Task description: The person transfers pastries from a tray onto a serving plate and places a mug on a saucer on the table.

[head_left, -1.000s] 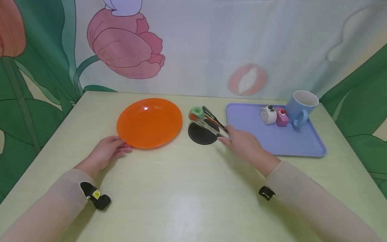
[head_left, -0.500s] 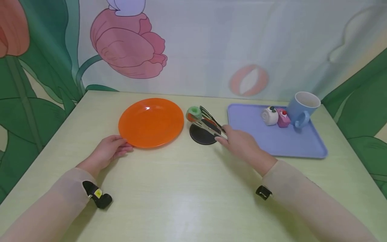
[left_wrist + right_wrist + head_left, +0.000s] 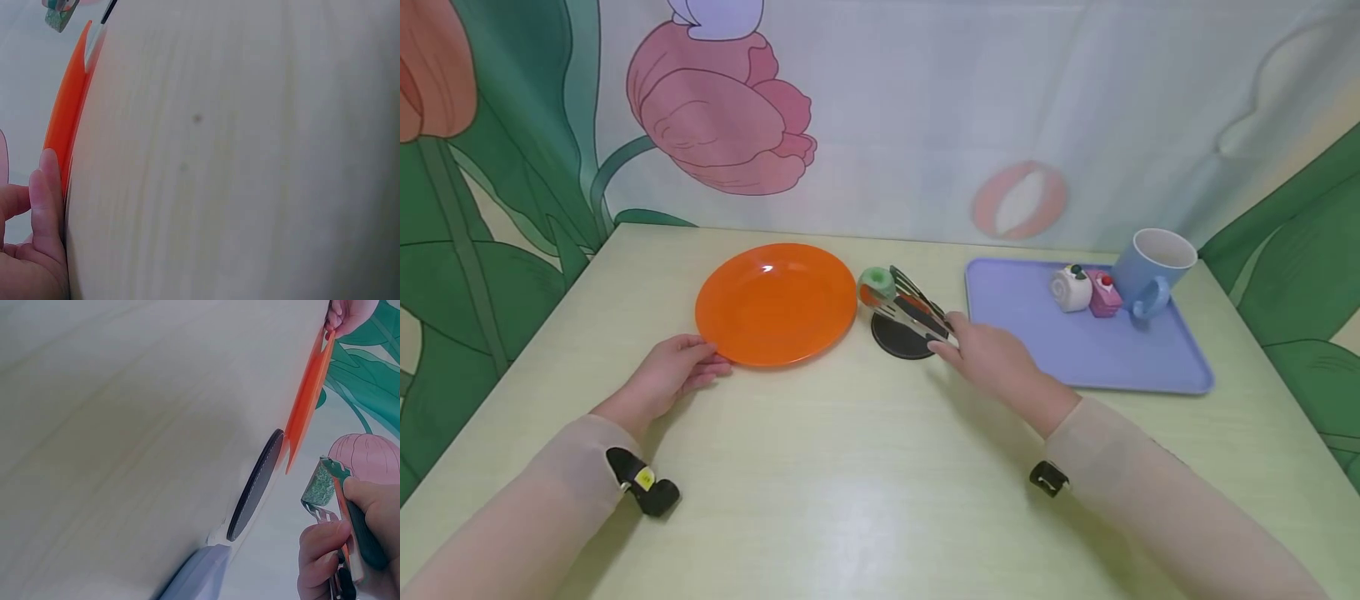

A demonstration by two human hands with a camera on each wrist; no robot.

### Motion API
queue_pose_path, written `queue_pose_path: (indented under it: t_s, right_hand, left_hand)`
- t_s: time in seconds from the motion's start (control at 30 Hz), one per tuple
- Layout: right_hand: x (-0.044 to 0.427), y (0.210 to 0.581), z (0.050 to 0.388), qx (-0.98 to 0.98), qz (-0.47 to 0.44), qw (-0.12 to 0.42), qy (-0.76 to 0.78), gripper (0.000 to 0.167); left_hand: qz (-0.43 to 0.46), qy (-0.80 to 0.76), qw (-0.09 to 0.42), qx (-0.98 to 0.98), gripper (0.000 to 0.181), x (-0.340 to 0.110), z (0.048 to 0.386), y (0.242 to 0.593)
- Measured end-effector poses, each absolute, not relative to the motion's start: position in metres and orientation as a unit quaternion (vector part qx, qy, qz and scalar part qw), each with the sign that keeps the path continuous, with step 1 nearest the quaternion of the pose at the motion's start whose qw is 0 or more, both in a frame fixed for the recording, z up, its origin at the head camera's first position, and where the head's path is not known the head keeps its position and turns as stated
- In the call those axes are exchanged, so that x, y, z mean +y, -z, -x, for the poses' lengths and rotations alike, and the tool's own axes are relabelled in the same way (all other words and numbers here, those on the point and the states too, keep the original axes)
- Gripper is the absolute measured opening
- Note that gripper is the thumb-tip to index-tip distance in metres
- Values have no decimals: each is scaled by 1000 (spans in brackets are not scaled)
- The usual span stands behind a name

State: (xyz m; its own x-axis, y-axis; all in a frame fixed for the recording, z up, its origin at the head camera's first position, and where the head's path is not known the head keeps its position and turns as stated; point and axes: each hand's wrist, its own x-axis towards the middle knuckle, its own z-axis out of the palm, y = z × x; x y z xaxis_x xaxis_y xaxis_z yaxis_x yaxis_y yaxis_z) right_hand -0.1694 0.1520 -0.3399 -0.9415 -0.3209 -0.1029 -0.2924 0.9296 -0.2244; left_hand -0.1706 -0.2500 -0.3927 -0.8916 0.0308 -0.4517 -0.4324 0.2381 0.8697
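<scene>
Two sleeved arms reach over a smooth, pale yellow-green surface (image 3: pixel 820 483) that carries a soft sheen. The right hand (image 3: pixel 988 354) has its grip closed round slim tongs (image 3: pixel 917 307), whose bright metal arms end in slotted tips and bear a dark panel along the handle. Between those tips sits a green cake (image 3: pixel 876 281), ring-shaped on top and finely speckled along its side, raised off the surface just beside the plate's right edge. Beneath the tongs lies a flat, round black coaster (image 3: pixel 895 340) with stitching round its edge.

At the plate's near-left rim, the grip of the left hand (image 3: pixel 673 371) pinches the edge between thumb and fingers. That orange plate (image 3: pixel 775 312) is round, shallow and glossy, with one small highlight on its far side.

Further right, a lavender tray (image 3: pixel 1067 354) with rounded corners and a raised rim bears a white spiral roll (image 3: pixel 1070 290), a pink block-shaped cake (image 3: pixel 1104 297) topped with red, and a pale blue mug (image 3: pixel 1135 268) with a looped handle.
</scene>
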Motion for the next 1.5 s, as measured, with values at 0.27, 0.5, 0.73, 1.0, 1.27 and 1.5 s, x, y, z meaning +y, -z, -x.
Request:
queue_pose_path:
  t_s: [0.27, 0.5, 0.73, 1.0, 1.27, 1.5]
  right_hand:
    - [149, 339, 170, 979, 164, 67, 103, 55]
    - [145, 339, 171, 978, 169, 72, 94, 53]
    - [143, 339, 171, 977, 176, 66, 98, 49]
    - [139, 340, 173, 977, 182, 55, 95, 46]
    - [130, 337, 173, 978, 180, 62, 88, 46]
    - [124, 337, 174, 977, 182, 77, 85, 46]
  left_hand:
    - [138, -603, 192, 762, 50, -251, 171, 393]
    - [140, -595, 197, 766, 50, -249, 171, 391]
    - [139, -590, 195, 771, 51, -249, 171, 390]
    - [141, -584, 194, 776, 50, -247, 171, 390]
    - [143, -587, 194, 773, 50, -246, 171, 390]
    - [146, -584, 193, 774, 52, -247, 171, 391]
